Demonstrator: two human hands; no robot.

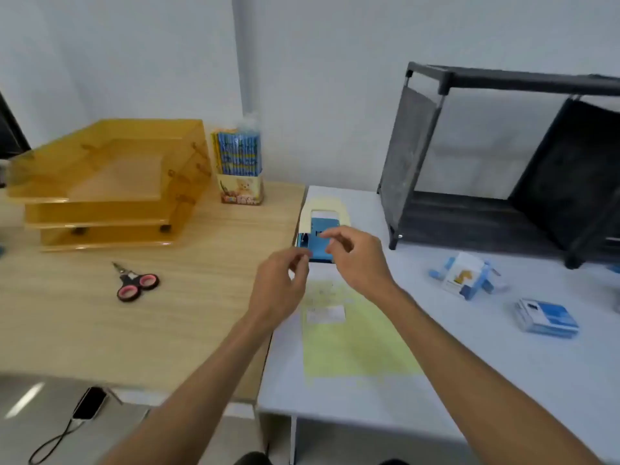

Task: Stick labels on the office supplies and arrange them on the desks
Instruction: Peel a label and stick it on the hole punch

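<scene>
**Both hands at punch on desk seam**

The blue punch (317, 241) lies at the white desk's (503, 364) left edge, beside the wooden desk (100, 330). The right hand (355, 260) hovers over it, and the left hand (281, 286) is just nearer. Both hands' fingers are curled, thumb near forefinger. Blur hides any pinch. The label sheet (355, 340) lies below the hands. Bare wood separates them from the scissors (137, 283).

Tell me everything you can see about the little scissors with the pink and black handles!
The small scissors with black handles and pink-lined finger loops lie flat on the light wooden desk. Their short silvery blades are closed and point away towards the stacked amber plastic trays. The handles look like plastic. Only the desk touches them.
</scene>
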